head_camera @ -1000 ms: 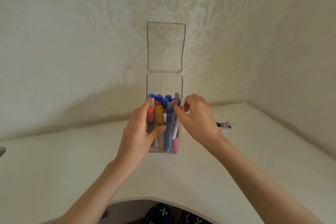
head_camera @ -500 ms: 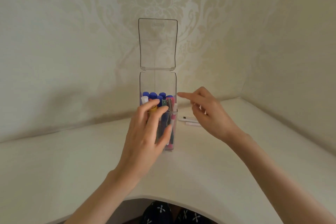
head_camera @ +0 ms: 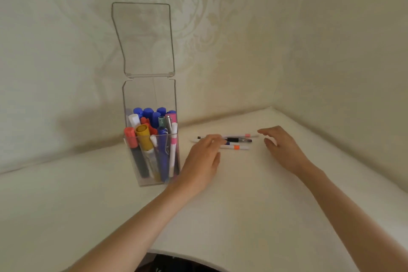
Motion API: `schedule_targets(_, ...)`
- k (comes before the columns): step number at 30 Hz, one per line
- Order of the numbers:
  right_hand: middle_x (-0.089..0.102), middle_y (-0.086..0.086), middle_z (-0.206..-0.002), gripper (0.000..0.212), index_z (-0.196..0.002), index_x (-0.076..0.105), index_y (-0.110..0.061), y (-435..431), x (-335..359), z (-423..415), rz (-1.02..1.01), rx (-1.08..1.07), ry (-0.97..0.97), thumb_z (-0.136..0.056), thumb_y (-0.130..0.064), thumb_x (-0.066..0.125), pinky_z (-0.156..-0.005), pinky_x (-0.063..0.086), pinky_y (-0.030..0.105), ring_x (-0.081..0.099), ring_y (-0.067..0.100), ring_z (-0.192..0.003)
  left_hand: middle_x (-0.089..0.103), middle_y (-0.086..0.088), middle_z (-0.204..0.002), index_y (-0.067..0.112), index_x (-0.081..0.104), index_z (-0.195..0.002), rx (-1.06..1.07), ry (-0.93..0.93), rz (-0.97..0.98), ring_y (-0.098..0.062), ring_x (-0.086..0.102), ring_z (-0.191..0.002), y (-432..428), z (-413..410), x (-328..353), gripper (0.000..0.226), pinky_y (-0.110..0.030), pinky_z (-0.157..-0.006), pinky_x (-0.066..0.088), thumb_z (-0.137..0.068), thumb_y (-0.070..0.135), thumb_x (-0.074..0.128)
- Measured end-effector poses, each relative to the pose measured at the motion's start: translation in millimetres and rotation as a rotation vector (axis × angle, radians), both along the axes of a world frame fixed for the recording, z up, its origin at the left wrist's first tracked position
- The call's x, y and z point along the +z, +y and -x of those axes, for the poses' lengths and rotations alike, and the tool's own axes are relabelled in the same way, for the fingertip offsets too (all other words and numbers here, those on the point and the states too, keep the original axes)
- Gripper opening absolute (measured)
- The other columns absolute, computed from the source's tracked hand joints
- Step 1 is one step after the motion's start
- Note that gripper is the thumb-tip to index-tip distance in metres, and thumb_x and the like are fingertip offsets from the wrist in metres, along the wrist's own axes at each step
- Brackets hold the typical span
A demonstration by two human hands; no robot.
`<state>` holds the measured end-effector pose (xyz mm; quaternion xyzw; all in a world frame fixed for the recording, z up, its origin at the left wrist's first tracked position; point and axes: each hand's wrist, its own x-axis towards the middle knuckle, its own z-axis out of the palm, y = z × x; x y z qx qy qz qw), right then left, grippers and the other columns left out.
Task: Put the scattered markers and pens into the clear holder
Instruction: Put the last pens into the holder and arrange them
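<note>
Head view shows the clear holder [head_camera: 152, 157] standing near the back edge of the worktop [head_camera: 242, 216], lid up so pens can drop in, already quite full. A few loose pens [head_camera: 234, 142] lie side by side just to its right. The left hand [head_camera: 204, 161] rests open on their near ends. The right hand [head_camera: 283, 147] hovers open at the far ends, likely to scoop them together

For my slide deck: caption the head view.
Both hands, left hand and right hand, reach for loose pens on the table beside the open, nearly full holder.
</note>
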<state>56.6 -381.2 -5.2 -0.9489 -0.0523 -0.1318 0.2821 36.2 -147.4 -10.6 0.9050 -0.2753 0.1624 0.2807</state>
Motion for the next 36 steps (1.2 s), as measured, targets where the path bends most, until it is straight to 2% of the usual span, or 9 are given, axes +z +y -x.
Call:
schedule_targets(3,0.051,0.013,-0.133,0.035,-0.128,0.053,-0.01,8,-9,-21,0.017,0.064,0.033,-0.094,-0.005,0.044,-0.104,0.028,0.027,0.044,0.03,-0.124,0.047,-0.007,-0.135,0.013,0.051,-0.127,0.134,0.054,-0.022,-0.025,0.045,-0.121,-15,-31,-7,0.036,-0.03,-0.101,0.031,-0.091,0.012,0.05)
schedule_targets(6,0.051,0.011,-0.135,0.034,-0.129,0.053,-0.012,16,-16,-40,0.009,0.17,0.084,-0.096,-0.01,0.044,-0.111,0.026,0.03,0.041,0.029,-0.128,0.051,-0.003,-0.122,0.018,0.054,-0.122,0.179,0.094,-0.08,-0.021,0.048,-0.109,-18,-46,-14,0.032,-0.026,-0.091,0.03,-0.092,0.03,0.051)
schedule_targets(8,0.056,0.007,-0.122,0.033,-0.126,0.056,-0.016,17,-20,-48,-0.026,0.186,0.109,-0.096,-0.012,0.045,-0.105,0.031,0.029,0.044,0.025,-0.121,0.05,-0.001,-0.116,0.021,0.055,-0.119,0.204,0.058,-0.131,-0.019,0.047,-0.104,-19,-48,-17,0.033,-0.025,-0.088,0.028,-0.091,0.036,0.051)
schedule_targets(12,0.046,0.001,-0.101,0.027,-0.119,0.061,-0.017,17,-17,-48,-0.068,0.148,0.122,-0.095,-0.017,0.048,-0.079,0.022,0.012,0.033,0.015,-0.101,0.048,-0.002,-0.112,0.021,0.054,-0.116,0.216,0.038,-0.166,-0.021,0.045,-0.102,-21,-49,-18,0.031,-0.028,-0.082,0.03,-0.091,0.039,0.05)
schedule_targets(19,0.048,0.003,-0.1,0.01,-0.1,0.059,-0.023,2,-5,-40,-0.083,0.19,0.293,-0.09,-0.023,0.057,-0.076,0.03,0.019,0.036,0.016,-0.099,0.046,-0.004,-0.114,0.017,0.05,-0.115,0.217,0.076,-0.319,-0.023,0.041,-0.103,-25,-49,-17,0.038,-0.03,-0.082,0.031,-0.092,0.046,0.041)
schedule_targets(23,0.054,-0.006,-0.092,0.017,-0.081,0.052,-0.032,1,-6,-34,-0.151,0.185,0.237,-0.086,-0.019,0.061,-0.071,0.035,0.02,0.046,0.02,-0.093,0.048,-0.01,-0.114,0.009,0.045,-0.112,0.174,0.126,-0.488,-0.027,0.044,-0.102,-30,-50,-7,0.037,-0.031,-0.078,0.03,-0.096,0.041,0.036)
schedule_targets(29,0.058,-0.003,-0.088,0.024,-0.096,0.059,-0.022,-10,-2,-20,-0.205,0.153,0.183,-0.09,-0.002,0.045,-0.062,0.037,0.006,0.049,0.006,-0.074,0.05,-0.013,-0.11,0.005,0.039,-0.112,0.109,0.122,-0.662,-0.026,0.039,-0.076,-39,-41,6,0.016,-0.034,-0.063,0.028,-0.096,0.007,0.036)
schedule_targets(32,0.06,-0.001,-0.079,0.015,-0.103,0.052,-0.018,-14,1,-14,-0.421,0.0,0.108,-0.092,-0.009,0.047,-0.056,0.039,0.017,0.047,0.015,-0.06,0.05,-0.01,-0.093,0.007,0.039,-0.106,0.15,0.13,-0.565,-0.027,0.043,-0.067,-38,-32,6,0.012,-0.035,-0.059,0.029,-0.095,0.005,0.035)
schedule_targets(36,0.066,0.003,-0.073,0.011,-0.085,0.05,-0.021,-5,22,-2,-0.599,-0.057,0.001,-0.09,-0.011,0.054,-0.052,0.038,0.026,0.046,0.016,-0.053,0.04,0.002,-0.063,0.016,0.033,-0.09,0.144,0.294,0.027,-0.017,0.038,-0.051,-30,-18,16,0.014,-0.033,-0.051,0.029,-0.099,0.026,0.033)
